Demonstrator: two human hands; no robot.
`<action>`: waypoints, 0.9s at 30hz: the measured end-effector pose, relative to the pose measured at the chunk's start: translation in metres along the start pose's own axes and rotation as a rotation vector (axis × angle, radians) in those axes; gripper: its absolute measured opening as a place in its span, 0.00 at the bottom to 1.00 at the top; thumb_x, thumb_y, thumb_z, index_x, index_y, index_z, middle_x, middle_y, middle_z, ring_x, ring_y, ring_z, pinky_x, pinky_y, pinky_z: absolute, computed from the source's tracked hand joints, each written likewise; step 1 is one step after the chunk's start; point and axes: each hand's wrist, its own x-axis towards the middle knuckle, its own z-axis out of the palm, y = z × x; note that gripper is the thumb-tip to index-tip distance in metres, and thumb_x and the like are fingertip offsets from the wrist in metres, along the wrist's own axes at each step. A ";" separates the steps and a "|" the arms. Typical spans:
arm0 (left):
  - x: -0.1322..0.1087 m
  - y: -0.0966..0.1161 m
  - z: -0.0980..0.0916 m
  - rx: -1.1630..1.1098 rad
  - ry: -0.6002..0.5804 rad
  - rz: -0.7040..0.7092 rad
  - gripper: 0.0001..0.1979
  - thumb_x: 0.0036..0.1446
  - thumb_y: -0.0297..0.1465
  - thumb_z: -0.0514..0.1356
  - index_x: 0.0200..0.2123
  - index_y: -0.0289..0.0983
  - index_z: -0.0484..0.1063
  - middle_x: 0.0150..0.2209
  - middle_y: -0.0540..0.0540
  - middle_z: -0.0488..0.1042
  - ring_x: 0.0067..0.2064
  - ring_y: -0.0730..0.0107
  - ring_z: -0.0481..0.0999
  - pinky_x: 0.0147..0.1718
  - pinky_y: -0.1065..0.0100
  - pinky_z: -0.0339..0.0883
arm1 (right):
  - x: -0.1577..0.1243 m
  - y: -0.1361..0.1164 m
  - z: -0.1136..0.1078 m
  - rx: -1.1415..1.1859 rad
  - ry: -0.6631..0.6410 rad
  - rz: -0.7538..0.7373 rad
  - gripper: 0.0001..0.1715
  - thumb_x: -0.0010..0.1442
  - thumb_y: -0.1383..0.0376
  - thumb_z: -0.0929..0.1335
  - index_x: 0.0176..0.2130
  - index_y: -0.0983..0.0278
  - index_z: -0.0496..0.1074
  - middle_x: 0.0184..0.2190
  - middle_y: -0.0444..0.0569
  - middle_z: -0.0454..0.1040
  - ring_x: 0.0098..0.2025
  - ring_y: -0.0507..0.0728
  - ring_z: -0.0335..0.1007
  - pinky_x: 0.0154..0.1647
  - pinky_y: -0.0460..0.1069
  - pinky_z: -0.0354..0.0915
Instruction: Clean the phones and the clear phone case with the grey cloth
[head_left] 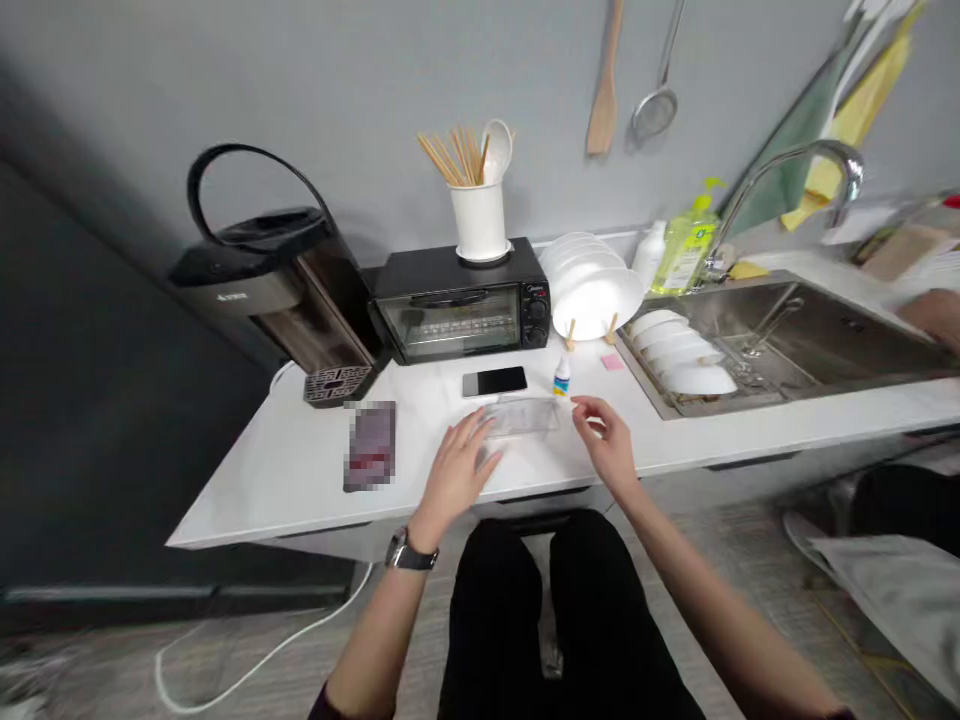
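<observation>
A clear plastic box (521, 416) lies on the white counter (300, 470) in front of me. My left hand (457, 465), with a watch on the wrist, rests flat and open against the box's left end, fingers spread. My right hand (607, 440) hovers just to the right of the box with fingers loosely curled and nothing visible in them. Just behind the box lie a black phone (493, 381) and a small dropper bottle (562, 376) with a blue cap.
A black toaster oven (459, 305) carries a white utensil holder (480, 215). A black water boiler (259, 270) stands at left. White plates (592, 285) in a rack, bowls (679, 355) and a sink (810, 330) are at right. A blurred dark item (370, 445) lies at left.
</observation>
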 end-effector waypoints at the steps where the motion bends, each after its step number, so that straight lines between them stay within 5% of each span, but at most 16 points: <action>1: 0.011 0.000 0.006 0.005 -0.022 0.017 0.28 0.71 0.40 0.56 0.71 0.45 0.57 0.75 0.42 0.55 0.74 0.53 0.56 0.71 0.42 0.52 | 0.014 0.009 0.001 -0.026 0.022 -0.018 0.22 0.65 0.53 0.69 0.55 0.59 0.73 0.55 0.55 0.75 0.51 0.62 0.73 0.53 0.61 0.72; 6: 0.046 0.001 0.024 -0.016 -0.023 0.088 0.20 0.68 0.37 0.62 0.61 0.47 0.72 0.68 0.44 0.69 0.71 0.50 0.63 0.68 0.41 0.56 | 0.068 0.041 0.015 -0.089 -0.077 -0.074 0.43 0.56 0.55 0.75 0.66 0.60 0.63 0.65 0.59 0.68 0.62 0.67 0.69 0.65 0.67 0.63; 10: 0.046 0.007 0.023 -0.123 0.033 0.068 0.03 0.65 0.31 0.65 0.41 0.43 0.79 0.51 0.46 0.81 0.57 0.56 0.76 0.65 0.45 0.61 | 0.087 0.049 0.032 -0.071 -0.139 -0.049 0.30 0.59 0.56 0.72 0.59 0.60 0.70 0.54 0.55 0.78 0.55 0.65 0.75 0.62 0.64 0.68; 13: 0.041 0.009 0.021 -0.238 0.027 0.042 0.02 0.63 0.29 0.67 0.35 0.42 0.78 0.47 0.48 0.81 0.53 0.59 0.79 0.66 0.44 0.59 | 0.094 0.054 0.037 -0.055 -0.120 -0.004 0.22 0.61 0.54 0.70 0.52 0.62 0.74 0.44 0.54 0.81 0.47 0.64 0.79 0.55 0.62 0.72; 17: 0.037 0.011 0.021 -0.419 0.017 0.020 0.01 0.62 0.30 0.67 0.36 0.42 0.78 0.47 0.48 0.81 0.53 0.61 0.79 0.58 0.56 0.70 | 0.090 0.056 0.032 -0.059 -0.076 0.025 0.29 0.59 0.53 0.72 0.55 0.63 0.70 0.50 0.58 0.79 0.50 0.66 0.77 0.54 0.64 0.73; 20: 0.038 0.010 0.017 -0.420 0.076 -0.007 0.06 0.64 0.30 0.66 0.45 0.43 0.78 0.50 0.46 0.79 0.53 0.62 0.78 0.55 0.60 0.72 | 0.065 0.044 0.022 -0.149 0.134 -0.047 0.36 0.59 0.53 0.74 0.61 0.63 0.65 0.59 0.61 0.71 0.56 0.67 0.72 0.57 0.65 0.70; 22: 0.045 0.005 0.011 -0.332 0.114 -0.011 0.10 0.66 0.30 0.63 0.50 0.43 0.77 0.53 0.46 0.78 0.56 0.61 0.77 0.58 0.59 0.71 | 0.044 0.031 0.016 -0.240 0.254 -0.124 0.29 0.63 0.55 0.72 0.59 0.62 0.67 0.57 0.59 0.72 0.55 0.66 0.71 0.57 0.64 0.69; 25: 0.066 -0.011 0.005 -0.118 0.118 -0.015 0.17 0.69 0.31 0.58 0.59 0.43 0.71 0.62 0.43 0.73 0.63 0.57 0.71 0.65 0.54 0.64 | 0.026 0.013 0.016 -0.332 -0.010 -0.269 0.15 0.69 0.60 0.67 0.54 0.59 0.73 0.50 0.54 0.76 0.52 0.63 0.73 0.57 0.61 0.70; 27: 0.084 -0.026 0.004 0.025 0.065 -0.048 0.24 0.67 0.32 0.60 0.65 0.40 0.66 0.70 0.38 0.63 0.69 0.48 0.64 0.69 0.46 0.57 | 0.026 0.007 0.022 -0.407 -0.277 -0.365 0.17 0.70 0.61 0.67 0.56 0.58 0.74 0.52 0.53 0.77 0.53 0.64 0.73 0.57 0.61 0.71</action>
